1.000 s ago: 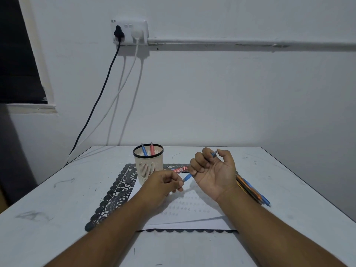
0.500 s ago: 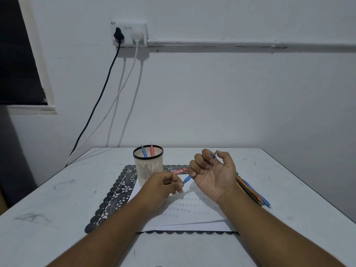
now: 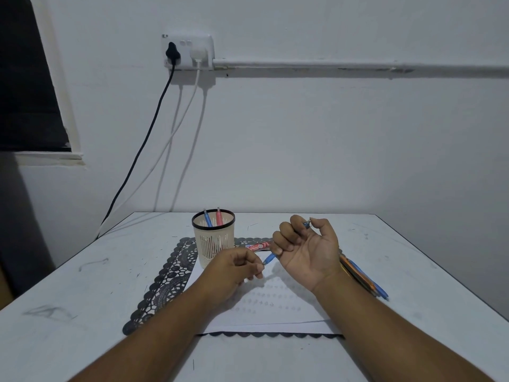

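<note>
A blue pen (image 3: 271,257) is gripped in the right hand (image 3: 308,252), its tip touched by the left hand (image 3: 234,268); a pen holder (image 3: 213,241) is seen at ten o'clock.

Blue pen (image 3: 269,258): barrel hidden inside right hand (image 3: 308,252); left hand (image 3: 234,268) pinch, possibly holding something, too small.
</note>
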A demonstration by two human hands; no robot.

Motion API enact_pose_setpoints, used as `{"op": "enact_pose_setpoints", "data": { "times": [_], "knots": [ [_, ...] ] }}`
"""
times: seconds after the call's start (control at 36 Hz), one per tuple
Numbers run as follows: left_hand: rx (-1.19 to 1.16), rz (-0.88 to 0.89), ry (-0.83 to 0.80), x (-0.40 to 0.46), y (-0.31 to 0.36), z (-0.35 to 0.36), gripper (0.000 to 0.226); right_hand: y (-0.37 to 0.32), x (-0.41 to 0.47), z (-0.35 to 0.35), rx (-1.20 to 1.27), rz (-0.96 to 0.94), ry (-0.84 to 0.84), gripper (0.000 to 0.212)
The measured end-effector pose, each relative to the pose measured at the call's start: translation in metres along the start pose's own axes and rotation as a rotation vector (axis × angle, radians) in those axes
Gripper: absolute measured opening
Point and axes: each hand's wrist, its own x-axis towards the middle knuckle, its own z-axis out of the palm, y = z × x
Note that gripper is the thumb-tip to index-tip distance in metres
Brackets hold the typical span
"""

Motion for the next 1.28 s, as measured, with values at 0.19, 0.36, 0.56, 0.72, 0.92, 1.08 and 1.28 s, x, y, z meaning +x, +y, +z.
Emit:
{"op": "enact_pose_setpoints", "data": {
  "times": [0.19,0.36,0.56,0.72,0.92,1.08,1.28],
  "knots": [
    [-0.035,-0.007,0.002,-0.0012,0.0011,0.0004,0.01,0.0003,-0.0007,0.0009,0.01,-0.011,0.007,0.032],
    [-0.042,-0.015,-0.012,-0.0008,0.0011,-0.0009,0.015,0.001,0.0002,0.0001,0.011,-0.016,0.004,0.03],
    [-0.059,-0.021,-0.017,-0.001,0.0003,-0.0014,0.015,0.001,0.0,-0.0001,0.007,-0.02,0.004,0.029],
    [-0.041,-0.029,-0.032,-0.0001,-0.0005,-0.0029,0.015,0.0016,-0.0004,-0.0001,0.001,-0.02,0.005,0.03],
    [-0.019,-0.022,-0.033,0.0002,-0.0003,-0.0028,0.012,0.0011,-0.0005,-0.0001,0.003,-0.021,0.006,0.03],
    [-0.044,-0.028,-0.023,0.0,0.0,-0.0011,0.011,0.0012,-0.0015,0.0016,0.003,-0.028,0.024,0.031],
    [-0.07,-0.038,-0.017,0.0009,-0.0007,-0.0004,0.016,0.0007,-0.0014,0.0012,0.001,-0.034,0.029,0.027]
  ]
}}
